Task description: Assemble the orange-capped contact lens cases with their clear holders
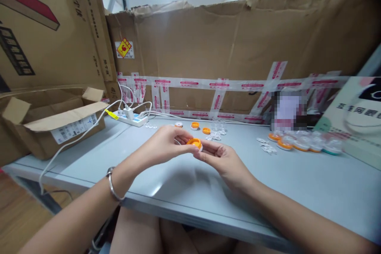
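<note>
Between both hands, a little above the table (178,178), is a round orange and white plastic piece (195,143), like a cap or ring, its orange side facing up. My left hand (166,145) grips its left edge with thumb and fingers. From the other side, my right hand (224,162) pinches the lower right edge. Beyond the hands lie similar round pieces: an orange and white one (195,126), an orange one (206,130) and a paler one (178,124). Small white parts (214,136) and clear plastic pieces (218,125) lie beside them.
At right stand several clear domes on coloured bases (300,143), near white flat parts (267,146) and a printed board (354,119). A power strip (131,117) with cables and an open carton (53,127) are at left. A large cardboard sheet (193,47) walls the back.
</note>
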Demonstrator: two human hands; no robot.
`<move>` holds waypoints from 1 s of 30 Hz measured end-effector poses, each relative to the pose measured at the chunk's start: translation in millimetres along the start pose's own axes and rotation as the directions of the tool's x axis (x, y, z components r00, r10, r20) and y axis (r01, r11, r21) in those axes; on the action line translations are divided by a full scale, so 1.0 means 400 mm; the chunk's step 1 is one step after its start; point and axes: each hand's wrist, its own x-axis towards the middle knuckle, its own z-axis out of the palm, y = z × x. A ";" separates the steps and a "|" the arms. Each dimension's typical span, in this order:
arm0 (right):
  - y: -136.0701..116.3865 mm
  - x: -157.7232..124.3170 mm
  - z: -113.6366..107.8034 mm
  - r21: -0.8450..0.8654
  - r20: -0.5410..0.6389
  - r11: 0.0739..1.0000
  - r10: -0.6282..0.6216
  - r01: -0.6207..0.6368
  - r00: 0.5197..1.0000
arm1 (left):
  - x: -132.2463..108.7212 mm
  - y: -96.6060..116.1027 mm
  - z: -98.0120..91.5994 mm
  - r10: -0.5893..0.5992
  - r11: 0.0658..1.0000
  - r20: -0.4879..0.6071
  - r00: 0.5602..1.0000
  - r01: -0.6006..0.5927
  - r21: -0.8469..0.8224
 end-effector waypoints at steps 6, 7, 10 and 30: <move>0.009 0.019 -0.020 0.110 -0.165 0.992 -0.036 0.055 0.986 | 0.066 0.017 -0.019 0.174 0.979 0.128 0.976 -0.185 0.081; 0.011 0.020 -0.023 0.118 -0.168 0.992 -0.033 0.053 0.985 | 0.075 0.013 -0.023 0.208 0.970 0.129 0.970 -0.221 0.097; 0.016 0.025 -0.029 0.166 -0.179 0.986 0.003 0.027 0.984 | 0.097 -0.008 -0.029 0.295 0.945 0.147 0.944 -0.311 0.102; 0.067 0.039 -0.024 0.453 -0.023 0.868 0.240 -0.204 0.970 | 0.095 -0.102 -0.004 0.346 0.933 0.196 0.918 -0.357 0.028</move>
